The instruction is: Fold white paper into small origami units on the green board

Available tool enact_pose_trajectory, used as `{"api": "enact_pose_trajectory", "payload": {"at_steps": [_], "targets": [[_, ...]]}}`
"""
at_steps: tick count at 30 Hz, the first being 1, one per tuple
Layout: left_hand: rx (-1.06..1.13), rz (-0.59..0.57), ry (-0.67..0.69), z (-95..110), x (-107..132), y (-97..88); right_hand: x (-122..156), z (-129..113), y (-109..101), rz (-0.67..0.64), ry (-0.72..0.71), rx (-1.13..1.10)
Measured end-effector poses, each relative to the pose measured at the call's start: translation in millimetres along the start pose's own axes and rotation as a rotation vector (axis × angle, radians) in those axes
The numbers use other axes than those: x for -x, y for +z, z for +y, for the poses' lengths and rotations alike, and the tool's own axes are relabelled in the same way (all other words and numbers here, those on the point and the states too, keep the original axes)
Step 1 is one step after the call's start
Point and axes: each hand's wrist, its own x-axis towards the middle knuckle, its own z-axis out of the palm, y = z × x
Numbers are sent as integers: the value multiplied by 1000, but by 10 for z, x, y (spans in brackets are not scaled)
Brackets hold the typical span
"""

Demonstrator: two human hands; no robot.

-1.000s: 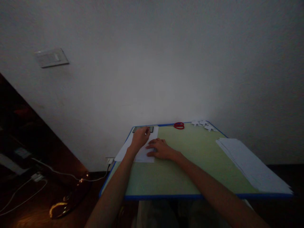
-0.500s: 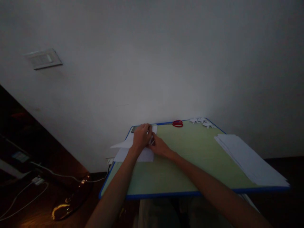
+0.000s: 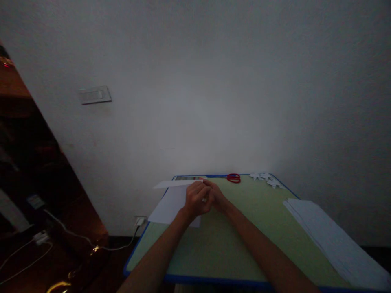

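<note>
The left hand (image 3: 196, 199) and right hand (image 3: 218, 196) meet, both curled, seemingly pinching a raised paper (image 3: 175, 184). Scissors (image 3: 228, 177) lie beyond them.

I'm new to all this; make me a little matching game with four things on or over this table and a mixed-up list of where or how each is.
1. scissors
2. paper stack
3. small cutouts
4. upper sheet at left

A. along the table's right edge
B. raised, one end at the left hand and right hand
C. red handles
D. far right corner

Pairs: 1-C, 2-A, 3-D, 4-B
</note>
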Motion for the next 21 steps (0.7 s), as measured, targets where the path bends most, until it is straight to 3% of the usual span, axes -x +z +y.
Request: {"api": "enact_pose_trajectory", "payload": {"at_steps": [3,5,6,10,12,18,21], "targets": [[11,24,-18,-55,66,48,-122,-85,-46,74,46,-63],[-19,-53,-115,-154,120,70,-248,-139,-45,147,106,-54],[-58,-121,-191,-216,146,74,-318,-165,-37,169,123,-6],[-312,-567,-548,-465,239,45,-573,-254,8,241,59,427],[-366,-672,-614,-551,288,35,-644,-287,37,282,-33,639],[-365,-688,-609,-599,403,106,-657,-466,237,40,-361,893],[-347,-676,-599,-578,421,146,-620,-675,407,-94,-420,998]]}}
